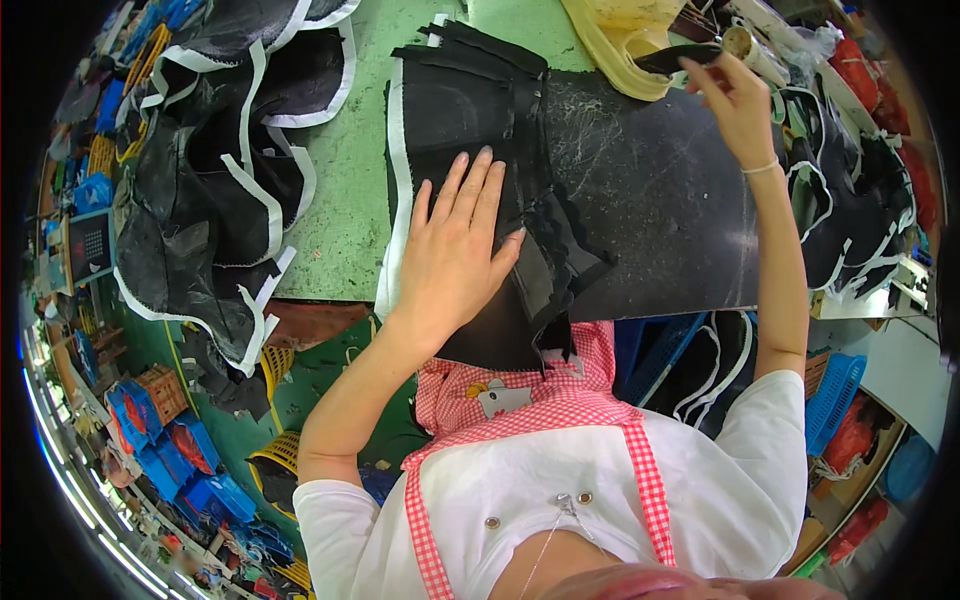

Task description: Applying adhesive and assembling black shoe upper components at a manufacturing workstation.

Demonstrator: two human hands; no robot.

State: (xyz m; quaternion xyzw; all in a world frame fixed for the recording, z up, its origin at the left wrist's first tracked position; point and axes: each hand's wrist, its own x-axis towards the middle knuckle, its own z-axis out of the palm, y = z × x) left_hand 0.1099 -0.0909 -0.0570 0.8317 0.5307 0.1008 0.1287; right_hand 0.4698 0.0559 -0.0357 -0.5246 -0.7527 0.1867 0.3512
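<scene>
My left hand (452, 258) lies flat, fingers stretched out, on a stack of black fabric pieces (450, 110). A white band runs down the left edge of these pieces, and their lower end hangs over the table's near edge. At the far right, my right hand (738, 108) pinches a small, dark, curved piece (678, 58) between thumb and fingers. It is at the mouth of a yellow plastic container (612, 45); whether it is cloth or a tool I cannot tell.
Under the fabric are a green tabletop (345, 190) and a dark, scuffed board (665, 190). Black pieces with white edging (200, 190) are heaped at the left, and more (850, 190) at the right. Blue crates (180, 440) and a yellow basket (278, 460) stand lower left.
</scene>
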